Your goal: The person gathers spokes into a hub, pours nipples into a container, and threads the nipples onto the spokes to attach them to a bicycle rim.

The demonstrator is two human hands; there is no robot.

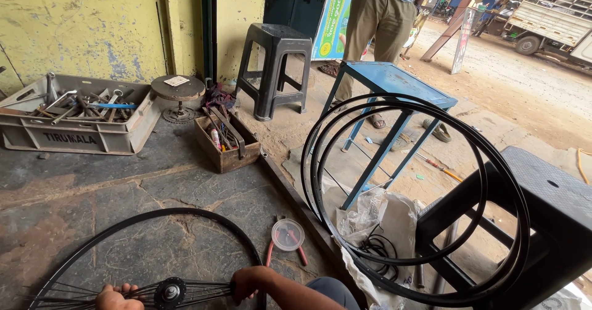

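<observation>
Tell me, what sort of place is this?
Most likely a small roadside bicycle repair shop. The person's hands, left hand and right hand, rest on a spoked wheel on the stone floor, bare black rims lean against a stool, and a grey crate holds spanners.

wheel: black spoked bicycle wheel (148,267) flat on the floor between my left hand (114,297) and my right hand (246,283)
right of it: red-handled pliers (287,248)
behind: grey plastic tool crate (74,131)

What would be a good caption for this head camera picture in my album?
Two hands, left hand and right hand, on a spoked bicycle wheel beside bare rims and a tool crate.
</observation>
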